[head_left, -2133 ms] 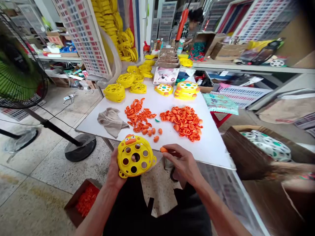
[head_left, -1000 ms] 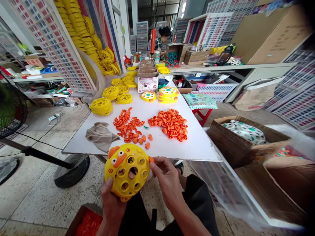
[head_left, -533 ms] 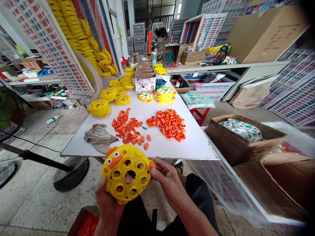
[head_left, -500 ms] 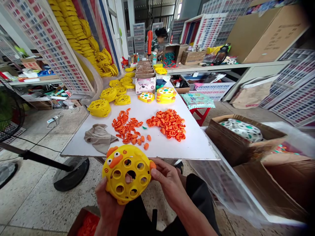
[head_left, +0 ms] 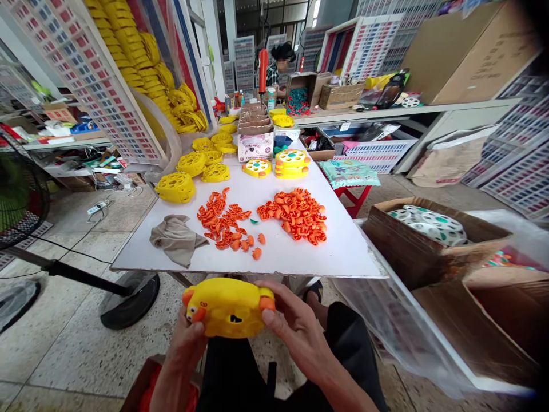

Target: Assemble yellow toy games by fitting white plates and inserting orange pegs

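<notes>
I hold a round yellow duck-faced toy shell [head_left: 227, 306] below the table's near edge, tilted so I see mostly its rim. My left hand [head_left: 185, 343] grips its left side near the orange beak. My right hand [head_left: 294, 329] grips its right side, thumb by a small orange piece [head_left: 266, 303] set in the rim. On the white table [head_left: 343, 252] lie two heaps of orange plastic parts [head_left: 298, 214], the other heap [head_left: 223, 220] further left, and a few loose orange pieces [head_left: 256, 253] near the edge.
A grey rag [head_left: 175, 237] lies at the table's left. Yellow shells [head_left: 175, 187] and finished toys [head_left: 292, 163] sit at the far end. A box of orange parts [head_left: 148, 389] is on the floor, a carton of white discs [head_left: 429, 226] right, a fan [head_left: 26, 200] left. A person [head_left: 278, 63] works beyond.
The orange piece went from my right fingers into the toy's right rim. I have since tipped the toy from face-on to nearly edge-on and lowered it slightly.
</notes>
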Demonstrator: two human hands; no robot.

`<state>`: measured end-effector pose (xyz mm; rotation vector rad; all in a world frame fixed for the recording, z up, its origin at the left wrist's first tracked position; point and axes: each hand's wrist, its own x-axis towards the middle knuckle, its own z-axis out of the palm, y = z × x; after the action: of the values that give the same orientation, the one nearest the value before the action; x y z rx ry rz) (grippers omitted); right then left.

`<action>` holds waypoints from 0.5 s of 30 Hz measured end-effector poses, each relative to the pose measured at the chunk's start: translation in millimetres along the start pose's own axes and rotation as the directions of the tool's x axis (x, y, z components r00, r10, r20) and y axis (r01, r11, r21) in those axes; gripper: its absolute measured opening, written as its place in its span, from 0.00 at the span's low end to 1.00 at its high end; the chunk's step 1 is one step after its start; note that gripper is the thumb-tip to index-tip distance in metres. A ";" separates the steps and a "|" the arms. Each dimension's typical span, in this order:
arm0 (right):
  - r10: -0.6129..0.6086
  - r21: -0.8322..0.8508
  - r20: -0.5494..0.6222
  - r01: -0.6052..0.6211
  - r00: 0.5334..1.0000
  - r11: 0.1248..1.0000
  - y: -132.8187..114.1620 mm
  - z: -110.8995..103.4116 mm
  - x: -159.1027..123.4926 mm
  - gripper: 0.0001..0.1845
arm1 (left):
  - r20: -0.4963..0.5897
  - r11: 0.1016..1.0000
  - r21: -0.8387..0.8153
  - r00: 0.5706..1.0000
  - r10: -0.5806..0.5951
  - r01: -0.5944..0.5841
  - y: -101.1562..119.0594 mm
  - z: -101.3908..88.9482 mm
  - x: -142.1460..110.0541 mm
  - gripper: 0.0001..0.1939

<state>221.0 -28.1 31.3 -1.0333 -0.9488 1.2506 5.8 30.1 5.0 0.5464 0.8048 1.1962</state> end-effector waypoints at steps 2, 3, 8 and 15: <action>-0.032 -0.046 0.020 0.033 0.999 0.998 -0.8 -1.8 -2.5 0.19 | 0.013 0.999 0.053 1.000 -0.013 0.012 1.3 -2.2 -1.2 0.32; -0.049 -0.052 0.022 0.050 0.999 0.997 -0.8 -1.9 -3.4 0.18 | 0.015 0.998 0.067 1.000 -0.022 0.021 1.6 -1.9 -2.0 0.33; -0.046 -0.041 -0.040 0.045 0.998 0.998 5.3 1.8 -6.2 0.16 | -0.006 0.995 0.089 0.999 -0.041 0.042 -3.5 6.2 -7.0 0.31; 0.026 0.079 -0.204 -0.010 0.979 0.997 28.0 -0.6 4.9 0.16 | -0.045 0.990 0.120 0.996 -0.075 0.080 -11.1 16.8 -7.1 0.32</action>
<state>214.4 -22.5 4.2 -1.0876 -0.7288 1.1616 24.6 20.7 8.8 0.5868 0.9300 1.0942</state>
